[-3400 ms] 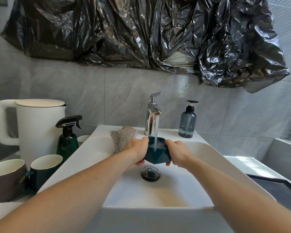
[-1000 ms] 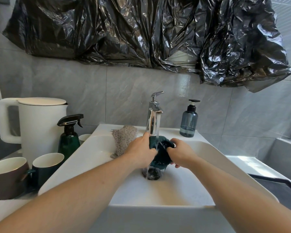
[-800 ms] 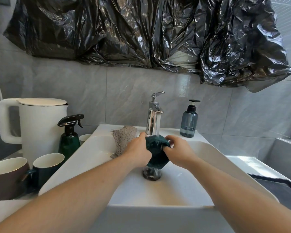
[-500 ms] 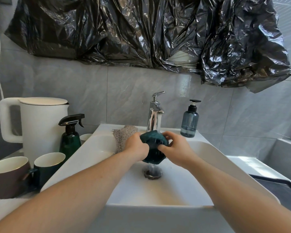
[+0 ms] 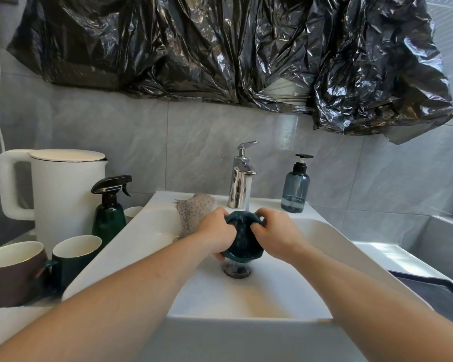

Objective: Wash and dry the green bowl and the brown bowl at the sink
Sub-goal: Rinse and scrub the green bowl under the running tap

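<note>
Head view, looking down over two bare forearms into a white sink. Both hands meet over the middle of the basin, under the chrome tap, which is running. The left hand curls around the left side of the green bowl, and the right hand grasps its right side with fingers hooked over the far rim. The bowl is tipped, with its opening toward the person. It is held just above the dark drain; water strikes it and runs off below.

Likely risk: the bowl is wet and held tilted, so it could slip and knock against the hard basin. Water striking the tilted bowl could also splash over the near edge.

A speckled cloth lies draped over the far left rim of the sink, beside the left hand. A blue soap dispenser, with liquid only in its bottom part, stands to the right of the tap.

On the counter to the left stand a white kettle with its lid closed, a dark green spray bottle, a green mug and a brown mug. What shows of both pale mug interiors looks empty. No brown bowl can be picked out with certainty.
</note>
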`<act>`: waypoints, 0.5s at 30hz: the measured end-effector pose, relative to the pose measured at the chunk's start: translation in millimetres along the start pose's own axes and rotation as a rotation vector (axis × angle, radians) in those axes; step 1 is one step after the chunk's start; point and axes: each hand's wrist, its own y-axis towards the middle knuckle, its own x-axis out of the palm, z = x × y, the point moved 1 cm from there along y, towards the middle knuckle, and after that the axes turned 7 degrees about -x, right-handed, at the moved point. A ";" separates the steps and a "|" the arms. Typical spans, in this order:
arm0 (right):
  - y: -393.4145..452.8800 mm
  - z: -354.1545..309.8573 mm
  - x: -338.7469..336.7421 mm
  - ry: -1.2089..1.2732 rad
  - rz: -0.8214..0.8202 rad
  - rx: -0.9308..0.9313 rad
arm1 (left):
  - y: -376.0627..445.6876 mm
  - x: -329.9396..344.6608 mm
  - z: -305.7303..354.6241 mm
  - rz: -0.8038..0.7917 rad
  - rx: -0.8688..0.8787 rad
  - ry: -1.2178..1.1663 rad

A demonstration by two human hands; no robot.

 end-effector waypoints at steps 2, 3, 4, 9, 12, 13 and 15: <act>0.7 -0.6 1.0 -0.033 0.001 -0.021 | 1.1 1.1 -1.8 0.011 0.045 0.071; 0.7 -1.6 1.1 -0.032 0.011 -0.029 | 1.3 0.8 -1.5 0.021 0.056 0.066; 0.9 -2.4 0.8 -0.021 0.031 -0.036 | 0.0 -0.1 -0.2 0.034 0.063 0.044; 0.5 -2.7 2.1 0.218 0.039 -0.001 | -3.1 -7.6 4.2 0.129 0.012 -0.112; -1.2 -0.9 8.8 0.298 -0.140 0.064 | -1.9 -11.4 4.0 0.153 -0.047 -0.231; -1.4 -1.5 9.6 0.315 -0.157 0.075 | -2.0 -12.5 4.7 0.149 -0.054 -0.265; -0.4 -2.8 8.8 0.328 -0.124 0.073 | -1.8 -12.8 5.4 0.119 -0.063 -0.282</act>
